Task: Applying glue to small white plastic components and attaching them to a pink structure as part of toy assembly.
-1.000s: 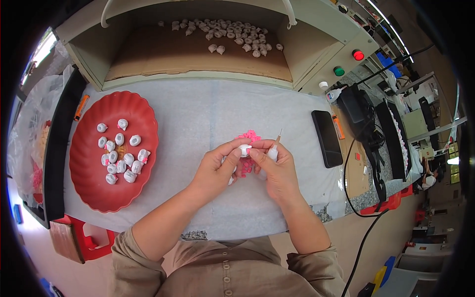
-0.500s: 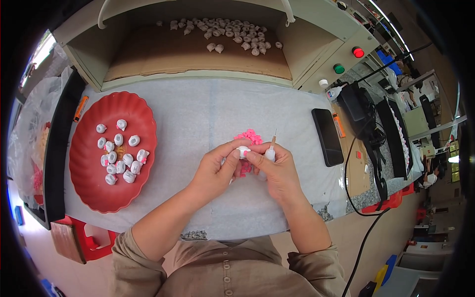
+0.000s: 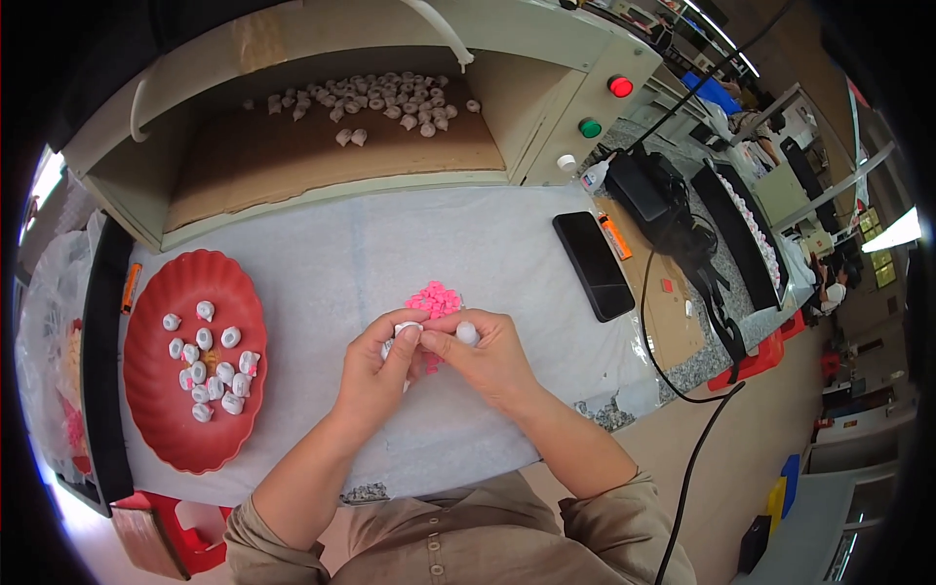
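My left hand [image 3: 375, 369] and my right hand [image 3: 487, 359] meet over the white table cover [image 3: 322, 263], fingertips together. The left pinches a small white piece [image 3: 403, 330]; the right holds another small white piece [image 3: 467, 333]. Just beyond the fingers lies a small pile of pink pieces [image 3: 435, 299], partly hidden by my hands. To the left stands a red scalloped plate [image 3: 156, 390] with several small white pieces [image 3: 210, 366] on it.
A black phone [image 3: 594, 264] lies to the right. Behind the cover is an open box-like bay with a brown floor [image 3: 292, 146] holding several white pieces [image 3: 380, 93]. Red [image 3: 619, 86] and green [image 3: 589, 127] buttons, black cables [image 3: 682, 253] and the table's front edge are nearby.
My hands have stayed in place over the pink pile; only the fingers shifted slightly around the white pieces.
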Motion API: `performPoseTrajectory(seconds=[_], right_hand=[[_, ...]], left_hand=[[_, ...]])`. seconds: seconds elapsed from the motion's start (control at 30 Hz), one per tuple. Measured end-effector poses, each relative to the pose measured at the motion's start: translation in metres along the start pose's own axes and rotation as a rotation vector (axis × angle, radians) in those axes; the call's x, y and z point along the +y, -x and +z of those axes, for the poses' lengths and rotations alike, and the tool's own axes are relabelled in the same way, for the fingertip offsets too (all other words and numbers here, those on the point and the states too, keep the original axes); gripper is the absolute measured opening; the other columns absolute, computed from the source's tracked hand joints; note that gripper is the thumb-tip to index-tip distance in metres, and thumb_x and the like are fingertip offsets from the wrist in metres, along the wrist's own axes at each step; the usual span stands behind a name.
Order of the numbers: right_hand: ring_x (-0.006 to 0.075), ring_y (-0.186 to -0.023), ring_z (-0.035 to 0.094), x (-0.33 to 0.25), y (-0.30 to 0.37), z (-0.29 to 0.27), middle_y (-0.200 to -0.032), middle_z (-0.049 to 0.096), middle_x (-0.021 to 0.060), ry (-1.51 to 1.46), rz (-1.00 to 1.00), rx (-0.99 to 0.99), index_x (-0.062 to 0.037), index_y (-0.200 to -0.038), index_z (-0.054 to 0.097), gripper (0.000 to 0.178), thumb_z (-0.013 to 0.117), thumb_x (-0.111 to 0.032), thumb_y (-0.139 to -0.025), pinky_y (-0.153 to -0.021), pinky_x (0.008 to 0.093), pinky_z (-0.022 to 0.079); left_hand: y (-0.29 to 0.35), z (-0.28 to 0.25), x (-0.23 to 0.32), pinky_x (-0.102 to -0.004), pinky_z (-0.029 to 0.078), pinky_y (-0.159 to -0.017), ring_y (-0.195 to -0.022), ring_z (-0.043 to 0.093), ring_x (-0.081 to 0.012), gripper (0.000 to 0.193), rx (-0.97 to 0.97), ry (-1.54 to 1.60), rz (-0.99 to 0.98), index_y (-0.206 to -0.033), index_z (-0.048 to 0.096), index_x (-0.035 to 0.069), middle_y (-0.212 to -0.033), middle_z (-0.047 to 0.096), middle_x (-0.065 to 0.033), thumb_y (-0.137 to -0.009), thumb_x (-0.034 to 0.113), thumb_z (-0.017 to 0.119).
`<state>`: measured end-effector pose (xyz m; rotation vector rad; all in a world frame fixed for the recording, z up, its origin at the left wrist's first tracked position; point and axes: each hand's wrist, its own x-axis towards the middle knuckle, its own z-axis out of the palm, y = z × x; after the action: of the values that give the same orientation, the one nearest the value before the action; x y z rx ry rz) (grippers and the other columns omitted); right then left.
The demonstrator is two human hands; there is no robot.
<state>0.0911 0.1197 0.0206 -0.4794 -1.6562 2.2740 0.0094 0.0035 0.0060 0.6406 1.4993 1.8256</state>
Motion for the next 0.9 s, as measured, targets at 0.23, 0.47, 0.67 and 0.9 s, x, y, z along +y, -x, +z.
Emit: performPoseTrajectory(seconds=[0.23,0.47,0.67,0.9], right_hand=[[0.0073,-0.064,0.053,0.0,0.0005,0.0069,-0.073,0.06,0.0045,0.085,-0.01,0.016,0.0014,-0.085,0.062,0.011,0.061,-0.007,-0.078,-0.056,0.0215,0.044],[0.0073,-0.062,0.052,0.0012,0.0002,0.0073,-0.072,0.059,0.0032,0.07,-0.019,0.028,0.0012,-0.083,0.062,0.01,0.061,-0.007,-0.078,-0.054,0.0212,0.043],[0.0074,-0.061,0.052,0.0073,-0.0018,0.0052,-0.072,0.058,0.003,0.084,-0.026,0.031,0.001,-0.082,0.062,0.009,0.061,-0.006,-0.078,-0.053,0.0211,0.043],[0.0077,-0.061,0.053,0.0052,-0.0011,0.0088,-0.071,0.059,0.004,0.015,-0.003,0.012,0.0006,-0.083,0.062,0.009,0.06,-0.006,-0.078,-0.053,0.0212,0.043]], left_hand=[[0.0007,0.0024,0.0016,-0.018,0.033,-0.045,-0.051,0.041,-0.0041,0.017,0.05,-0.032,0.024,-0.098,0.052,0.003,-0.063,0.05,0.0004,-0.09,0.015,0.043],[-0.0008,0.0012,-0.001,-0.0186,0.034,-0.046,-0.054,0.042,-0.004,0.017,0.049,-0.023,0.049,-0.096,0.053,0.002,-0.066,0.051,0.0005,-0.09,0.015,0.043],[-0.0011,0.001,-0.0011,-0.0185,0.034,-0.048,-0.055,0.042,-0.0039,0.017,0.052,-0.032,0.05,-0.096,0.053,0.002,-0.066,0.051,0.001,-0.09,0.015,0.043],[0.0009,-0.0015,0.0005,-0.0188,0.035,-0.048,-0.055,0.042,-0.0039,0.018,0.055,-0.004,0.022,-0.097,0.053,0.002,-0.068,0.052,0.0002,-0.09,0.016,0.044]])
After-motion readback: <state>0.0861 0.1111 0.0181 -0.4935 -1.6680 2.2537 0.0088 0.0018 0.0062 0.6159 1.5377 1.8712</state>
